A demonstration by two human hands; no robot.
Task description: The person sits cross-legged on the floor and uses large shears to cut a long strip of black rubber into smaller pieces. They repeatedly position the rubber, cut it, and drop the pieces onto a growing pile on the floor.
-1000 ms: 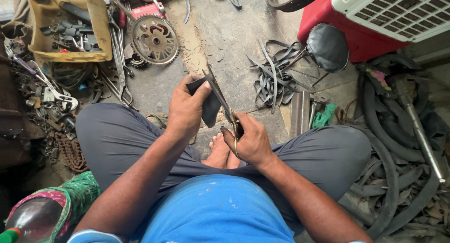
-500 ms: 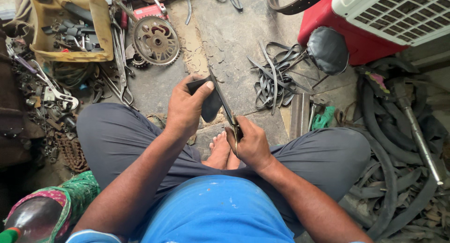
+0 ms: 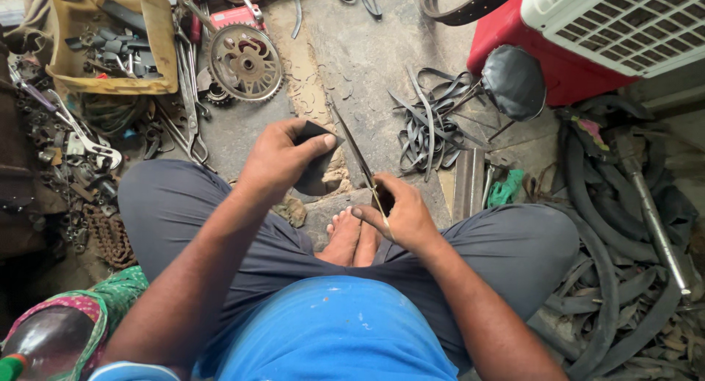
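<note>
I sit cross-legged on a concrete floor. My left hand (image 3: 283, 157) grips a dark piece of rubber sheet (image 3: 317, 177), thumb on top. My right hand (image 3: 400, 212) is closed on the handles of long metal scissors (image 3: 354, 149), whose blades point away from me, just right of the rubber piece. The blades look nearly shut and lie beside the rubber's edge. My bare feet (image 3: 352, 238) show between my knees, below both hands.
A toothed sprocket wheel (image 3: 244, 61) and a yellow tray of tools (image 3: 110, 43) lie at upper left. Cut rubber strips (image 3: 426, 124) pile right of the scissors. A red box with a white grille (image 3: 587, 28) stands upper right; black tubes (image 3: 609, 227) lie on the right.
Both hands have stayed close together. The scissors shifted slightly right, away from the rubber piece, which my left hand has turned a little.
</note>
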